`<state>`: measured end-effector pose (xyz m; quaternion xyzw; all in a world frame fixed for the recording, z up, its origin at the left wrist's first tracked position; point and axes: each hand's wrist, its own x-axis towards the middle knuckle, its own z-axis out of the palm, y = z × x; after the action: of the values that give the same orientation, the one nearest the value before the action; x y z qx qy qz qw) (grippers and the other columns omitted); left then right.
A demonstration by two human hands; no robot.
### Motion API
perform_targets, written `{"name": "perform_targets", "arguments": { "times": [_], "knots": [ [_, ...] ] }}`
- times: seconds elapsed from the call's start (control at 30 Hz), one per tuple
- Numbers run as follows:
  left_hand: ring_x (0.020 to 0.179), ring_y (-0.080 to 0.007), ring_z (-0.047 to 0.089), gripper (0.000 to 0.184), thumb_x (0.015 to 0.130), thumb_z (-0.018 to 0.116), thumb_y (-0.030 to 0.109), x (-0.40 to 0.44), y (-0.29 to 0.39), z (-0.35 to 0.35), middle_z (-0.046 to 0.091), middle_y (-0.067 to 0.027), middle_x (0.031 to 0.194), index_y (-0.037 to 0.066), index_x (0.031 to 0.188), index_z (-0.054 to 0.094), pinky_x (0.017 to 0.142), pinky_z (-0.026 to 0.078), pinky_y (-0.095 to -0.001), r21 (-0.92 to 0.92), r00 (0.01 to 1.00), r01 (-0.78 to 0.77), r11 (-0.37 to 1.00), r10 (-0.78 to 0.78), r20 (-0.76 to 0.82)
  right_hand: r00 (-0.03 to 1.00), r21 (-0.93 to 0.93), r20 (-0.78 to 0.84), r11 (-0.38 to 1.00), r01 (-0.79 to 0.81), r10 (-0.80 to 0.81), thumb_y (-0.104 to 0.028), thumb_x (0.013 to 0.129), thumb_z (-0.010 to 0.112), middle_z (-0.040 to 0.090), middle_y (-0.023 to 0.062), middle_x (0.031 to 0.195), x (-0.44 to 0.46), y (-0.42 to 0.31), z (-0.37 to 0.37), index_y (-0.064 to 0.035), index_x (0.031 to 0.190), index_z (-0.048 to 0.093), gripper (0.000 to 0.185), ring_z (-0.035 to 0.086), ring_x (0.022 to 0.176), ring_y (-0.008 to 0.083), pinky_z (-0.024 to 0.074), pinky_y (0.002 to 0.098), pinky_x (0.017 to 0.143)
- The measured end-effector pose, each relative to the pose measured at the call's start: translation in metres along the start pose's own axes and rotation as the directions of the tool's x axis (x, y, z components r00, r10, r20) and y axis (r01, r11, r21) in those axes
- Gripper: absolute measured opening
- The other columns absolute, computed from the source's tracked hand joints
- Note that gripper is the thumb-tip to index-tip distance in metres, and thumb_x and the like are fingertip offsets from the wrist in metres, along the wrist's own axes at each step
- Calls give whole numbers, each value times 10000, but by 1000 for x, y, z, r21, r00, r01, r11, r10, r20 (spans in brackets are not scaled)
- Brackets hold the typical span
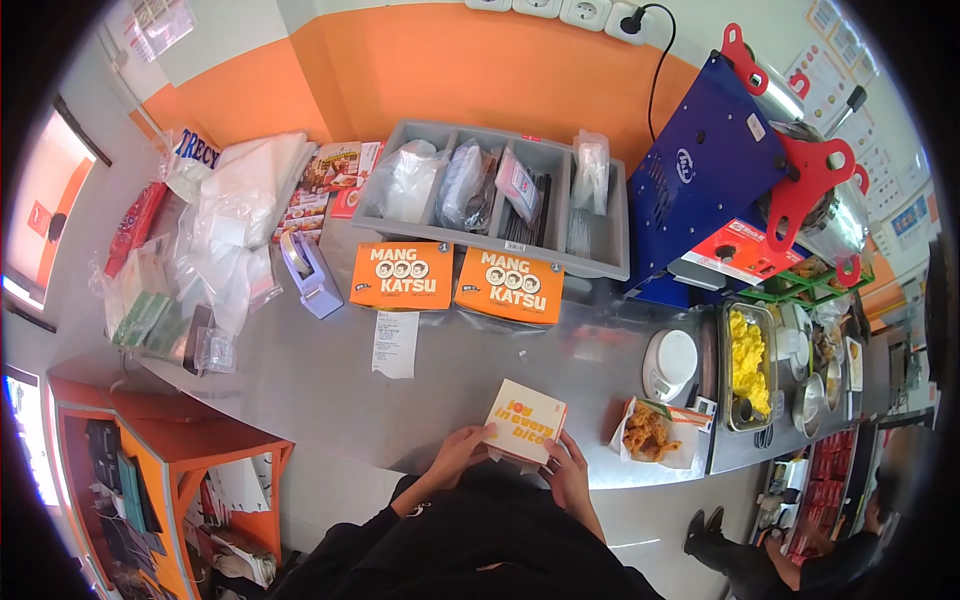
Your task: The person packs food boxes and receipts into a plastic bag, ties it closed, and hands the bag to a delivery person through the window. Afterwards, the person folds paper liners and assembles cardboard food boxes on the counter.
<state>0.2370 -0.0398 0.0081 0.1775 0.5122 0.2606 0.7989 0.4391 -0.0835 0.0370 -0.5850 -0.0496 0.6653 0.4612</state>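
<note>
A closed cream box [526, 420] with orange and yellow lettering is held at the steel counter's front edge. My left hand [461, 452] grips its left side, and my right hand [567, 466] has hold of its lower right corner. Behind it stand two orange boxes, one on the left [401, 276] and one on the right [510, 286], with a printed receipt [395, 345] lying in front of the left one. To the right, an open box of fried food [650, 434] sits near a round white scale [670, 364].
A grey divided bin [490, 242] with bagged items stands at the back. A tape dispenser [311, 275] and plastic bags [235, 215] lie left. On the right are a blue machine [700, 170] and a tray of yellow food [749, 367]. Another person [830, 560] is at lower right.
</note>
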Motion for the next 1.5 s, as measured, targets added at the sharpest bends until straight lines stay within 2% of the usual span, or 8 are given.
{"name": "perform_targets", "arguments": {
  "times": [0.1, 0.9, 1.0, 1.1, 1.2, 1.3, 1.4, 1.5],
  "knots": [
    [1062, -185, 562, 524, 885, 609, 400, -5, 15, 3, 577, -123, 1136, -26, 1170, 501, 958, 425, -340, 129, 999, 41, 991, -39, -11, 1000, 40, -2, 999, 8, -8, -198, 840, 656, 579, 87, 1117, -3, -1, 2, -81, 1362, 397, 595, 557, 991, 200, 431, 359, 852],
    [999, -134, 548, 345, 891, 608, 269, -3, -3, 6, 560, -51, 1040, 32, 1121, 506, 915, 449, -269, -414, 991, 0, 910, 57, 123, 995, 39, 23, 995, 92, -93, -155, 882, 606, 599, 111, 1091, -3, 7, 9, -1, 1348, 377, 542, 598, 981, 200, 475, 352, 875],
    [906, -148, 562, 369, 886, 621, 315, 2, -14, 7, 573, -70, 1002, 13, 1084, 542, 844, 471, -281, -305, 993, -116, 945, 120, -6, 996, 32, 8, 996, 86, -86, -155, 879, 612, 599, 95, 1094, -1, 11, 7, -24, 1343, 398, 527, 595, 982, 192, 465, 340, 890],
    [973, -198, 582, 538, 887, 573, 473, 1, -16, 15, 565, -129, 1038, -13, 1112, 524, 883, 468, -318, 386, 904, -222, 895, 337, -262, 997, 74, 2, 994, 82, -82, -160, 880, 615, 601, 75, 1089, -3, 11, 9, -45, 1333, 425, 504, 593, 977, 180, 456, 325, 899],
    [1120, -309, 537, 771, 897, 353, 655, -11, 4, 14, 505, -195, 1173, -23, 1255, 430, 976, 425, -390, 201, 974, 221, 954, -225, -4, 995, 98, -14, 990, 98, -97, -172, 886, 614, 605, 61, 1074, -5, 13, 13, -48, 1318, 448, 480, 591, 969, 164, 455, 314, 895],
    [1209, -331, 473, 916, 855, 196, 753, -9, -6, 19, 466, -214, 1256, -11, 1324, 384, 1037, 355, -439, -102, 925, 285, 953, -245, 291, 993, 133, -3, 984, 118, -119, -155, 865, 648, 597, 92, 1092, -6, 14, 12, -13, 1327, 417, 536, 589, 985, 179, 461, 312, 864],
    [1253, -310, 425, 905, 859, 188, 750, -7, -15, 26, 440, -204, 1316, 14, 1354, 368, 1072, 290, -460, -352, 916, 313, 882, -184, 355, 992, 157, -9, 980, 126, -126, -154, 864, 654, 601, 96, 1084, -3, 17, 9, -9, 1323, 423, 534, 596, 975, 180, 471, 296, 829],
    [1262, -268, 409, 846, 890, 212, 707, -10, -19, 42, 444, -176, 1323, 20, 1364, 352, 1088, 261, -436, -228, 959, 173, 958, -111, 260, 995, 147, -14, 984, 104, -103, -184, 874, 642, 607, 61, 1018, -3, 14, 8, -31, 1307, 455, 496, 595, 898, 143, 468, 255, 742]
  ]
}}
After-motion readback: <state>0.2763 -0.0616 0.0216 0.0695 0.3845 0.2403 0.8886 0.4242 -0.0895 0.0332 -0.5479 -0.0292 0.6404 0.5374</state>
